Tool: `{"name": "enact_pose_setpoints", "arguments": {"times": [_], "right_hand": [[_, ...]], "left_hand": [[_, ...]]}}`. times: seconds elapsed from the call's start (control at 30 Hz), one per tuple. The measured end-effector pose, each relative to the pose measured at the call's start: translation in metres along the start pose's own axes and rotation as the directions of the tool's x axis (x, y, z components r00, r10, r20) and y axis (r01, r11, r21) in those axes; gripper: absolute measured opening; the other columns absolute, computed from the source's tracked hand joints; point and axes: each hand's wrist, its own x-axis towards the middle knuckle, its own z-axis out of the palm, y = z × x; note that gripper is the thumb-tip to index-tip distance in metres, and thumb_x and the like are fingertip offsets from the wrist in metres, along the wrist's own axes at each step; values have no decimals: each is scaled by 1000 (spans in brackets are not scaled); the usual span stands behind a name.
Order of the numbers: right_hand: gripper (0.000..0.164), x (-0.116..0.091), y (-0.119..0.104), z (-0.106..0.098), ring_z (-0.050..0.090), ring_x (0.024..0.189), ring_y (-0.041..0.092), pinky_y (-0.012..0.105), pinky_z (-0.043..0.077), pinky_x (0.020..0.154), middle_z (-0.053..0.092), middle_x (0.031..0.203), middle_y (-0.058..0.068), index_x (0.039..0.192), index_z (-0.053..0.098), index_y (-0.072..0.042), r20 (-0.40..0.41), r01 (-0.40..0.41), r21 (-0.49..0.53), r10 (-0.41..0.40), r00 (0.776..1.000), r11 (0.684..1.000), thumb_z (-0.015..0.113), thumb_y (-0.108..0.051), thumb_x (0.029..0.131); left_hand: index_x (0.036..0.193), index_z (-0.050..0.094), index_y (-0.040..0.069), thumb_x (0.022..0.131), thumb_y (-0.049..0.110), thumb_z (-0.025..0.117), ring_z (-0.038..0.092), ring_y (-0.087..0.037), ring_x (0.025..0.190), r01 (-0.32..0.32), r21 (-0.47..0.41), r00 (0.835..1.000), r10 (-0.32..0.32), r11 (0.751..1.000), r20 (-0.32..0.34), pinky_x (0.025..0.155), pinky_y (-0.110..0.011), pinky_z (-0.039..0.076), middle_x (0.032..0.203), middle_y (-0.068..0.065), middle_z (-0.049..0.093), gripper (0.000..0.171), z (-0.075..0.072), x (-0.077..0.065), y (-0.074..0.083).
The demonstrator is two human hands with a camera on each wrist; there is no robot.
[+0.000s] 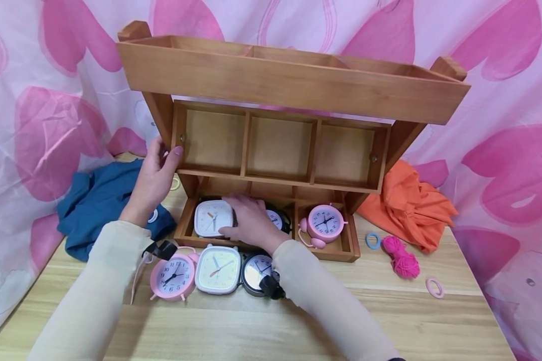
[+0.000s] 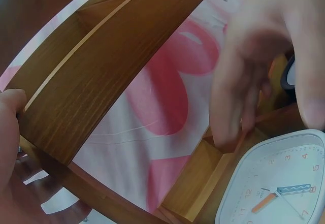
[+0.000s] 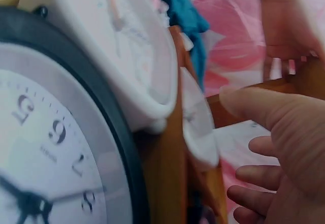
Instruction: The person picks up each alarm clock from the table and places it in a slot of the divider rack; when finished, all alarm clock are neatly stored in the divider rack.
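A wooden tiered shelf (image 1: 293, 82) stands tilted at the back of the table. My left hand (image 1: 155, 173) grips its left side post, the thumb on one face and the fingers round the other, as the left wrist view shows. In the bottom tray, my right hand (image 1: 255, 220) hovers with loose fingers over the middle, beside a white square clock (image 1: 213, 218) in the left compartment. Partly hidden behind that hand is a black round clock (image 1: 276, 219). A pink alarm clock (image 1: 326, 223) leans in the right compartment. The right wrist view shows the right hand (image 3: 284, 148) holding nothing.
In front of the shelf stand a pink alarm clock (image 1: 173, 276), a cream square clock (image 1: 218, 271) and a black round clock (image 1: 255, 273). Blue cloth (image 1: 99, 200) lies left; orange cloth (image 1: 408, 210), pink yarn (image 1: 404, 260) and rings (image 1: 373, 240) lie right.
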Motion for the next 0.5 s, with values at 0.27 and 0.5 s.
{"name": "enact_pose_setpoints", "arguments": {"times": [0.27, 0.5], "right_hand": [[84, -43, 11, -12, 37, 144, 21, 49, 32, 116, 41, 155, 1, 150, 41, -20, -115, 50, 112, -38, 993, 992, 75, -55, 81], [87, -92, 13, -17, 33, 146, 17, 50, 35, 116, 35, 158, -9, 152, 35, -30, -79, -33, 246, 54, 995, 969, 76, -55, 80]], "left_hand": [[155, 17, 33, 100, 55, 42, 25, -31, 150, -3, -2, 1000, 3, 1000, -1, 113, -58, 32, 162, 1, 25, 65, 0, 0, -1], [155, 17, 33, 100, 55, 43, 26, -31, 150, -5, -11, 1000, 5, 1000, -1, 113, -58, 33, 162, 1, 25, 65, 0, 0, -1]]}}
